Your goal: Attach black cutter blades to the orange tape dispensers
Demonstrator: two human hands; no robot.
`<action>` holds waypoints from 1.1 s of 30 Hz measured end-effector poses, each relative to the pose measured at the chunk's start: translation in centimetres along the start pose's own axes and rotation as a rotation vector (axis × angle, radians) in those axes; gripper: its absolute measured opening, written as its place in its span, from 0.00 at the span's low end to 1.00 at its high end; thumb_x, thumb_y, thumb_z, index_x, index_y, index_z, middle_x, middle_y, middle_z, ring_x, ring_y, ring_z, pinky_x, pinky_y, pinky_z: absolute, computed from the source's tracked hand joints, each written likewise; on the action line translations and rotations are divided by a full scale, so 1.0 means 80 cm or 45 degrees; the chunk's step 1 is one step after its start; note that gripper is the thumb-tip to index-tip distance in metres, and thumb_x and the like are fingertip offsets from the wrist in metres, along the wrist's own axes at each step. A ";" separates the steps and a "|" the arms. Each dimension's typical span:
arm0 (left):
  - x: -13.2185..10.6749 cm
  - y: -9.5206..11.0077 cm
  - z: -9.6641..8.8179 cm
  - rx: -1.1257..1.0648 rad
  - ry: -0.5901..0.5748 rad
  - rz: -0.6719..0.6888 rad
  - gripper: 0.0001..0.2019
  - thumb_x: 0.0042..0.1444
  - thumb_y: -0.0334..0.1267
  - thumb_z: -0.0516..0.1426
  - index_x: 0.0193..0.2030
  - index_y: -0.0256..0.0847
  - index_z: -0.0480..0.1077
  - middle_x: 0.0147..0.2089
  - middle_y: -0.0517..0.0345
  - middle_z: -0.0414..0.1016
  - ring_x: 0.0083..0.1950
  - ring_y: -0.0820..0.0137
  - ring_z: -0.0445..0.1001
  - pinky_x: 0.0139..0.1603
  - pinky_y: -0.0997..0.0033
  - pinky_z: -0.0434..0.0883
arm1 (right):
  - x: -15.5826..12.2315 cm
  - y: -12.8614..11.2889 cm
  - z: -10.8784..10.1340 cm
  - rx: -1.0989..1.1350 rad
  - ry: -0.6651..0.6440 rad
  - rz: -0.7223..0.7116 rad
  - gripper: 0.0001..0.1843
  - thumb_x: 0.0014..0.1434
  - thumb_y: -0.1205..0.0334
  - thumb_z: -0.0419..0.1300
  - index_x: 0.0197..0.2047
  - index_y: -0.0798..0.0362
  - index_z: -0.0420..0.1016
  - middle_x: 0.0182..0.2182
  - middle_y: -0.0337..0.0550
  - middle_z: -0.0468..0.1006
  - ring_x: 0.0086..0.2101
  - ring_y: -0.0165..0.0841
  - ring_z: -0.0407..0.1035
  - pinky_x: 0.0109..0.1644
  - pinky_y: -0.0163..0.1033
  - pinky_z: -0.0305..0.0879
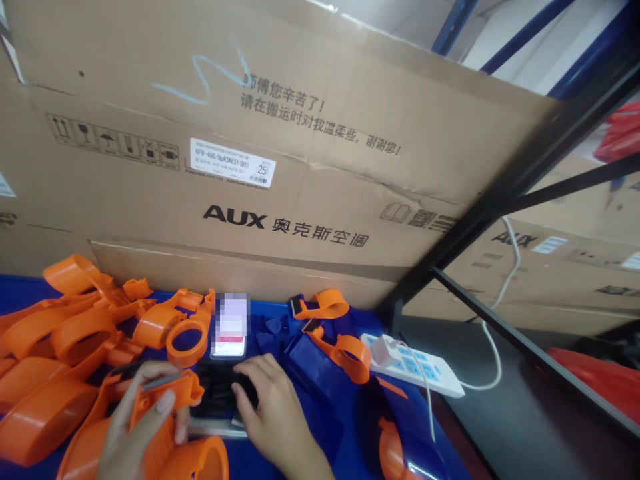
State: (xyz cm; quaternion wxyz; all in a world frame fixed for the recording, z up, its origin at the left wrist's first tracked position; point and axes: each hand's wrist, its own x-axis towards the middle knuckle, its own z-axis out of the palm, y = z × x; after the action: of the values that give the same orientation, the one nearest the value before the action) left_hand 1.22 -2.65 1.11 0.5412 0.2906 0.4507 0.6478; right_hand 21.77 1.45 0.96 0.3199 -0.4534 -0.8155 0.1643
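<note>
My left hand (137, 420) is wrapped round an orange plastic handle part (165, 400) near the lower left, thumb on top of it. My right hand (273, 407) rests just right of it, fingers curled on a small black piece (220, 390) lying on the blue table (345, 427). A phone (230, 327) stands propped directly behind both hands. More orange handle parts (55, 347) are heaped to the left, and two with black blades (340, 333) lie to the right.
A large AUX cardboard box (280, 167) stands along the table's back edge. A white power strip (415, 367) with a cable lies at the right end. A black metal frame (500, 200) and dark floor lie beyond the table's right edge.
</note>
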 end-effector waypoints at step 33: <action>0.030 -0.012 -0.016 0.095 -0.411 -0.157 0.13 0.64 0.50 0.63 0.41 0.44 0.71 0.19 0.62 0.74 0.20 0.66 0.74 0.26 0.68 0.72 | 0.003 -0.026 0.003 0.009 -0.315 0.011 0.16 0.61 0.55 0.70 0.51 0.46 0.76 0.47 0.44 0.77 0.49 0.45 0.67 0.56 0.51 0.62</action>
State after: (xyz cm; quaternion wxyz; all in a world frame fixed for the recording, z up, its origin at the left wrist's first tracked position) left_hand -0.06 -0.70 -0.56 0.6340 0.3824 0.3987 0.5412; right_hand 20.17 0.51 2.03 0.2178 -0.4321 -0.8461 0.2235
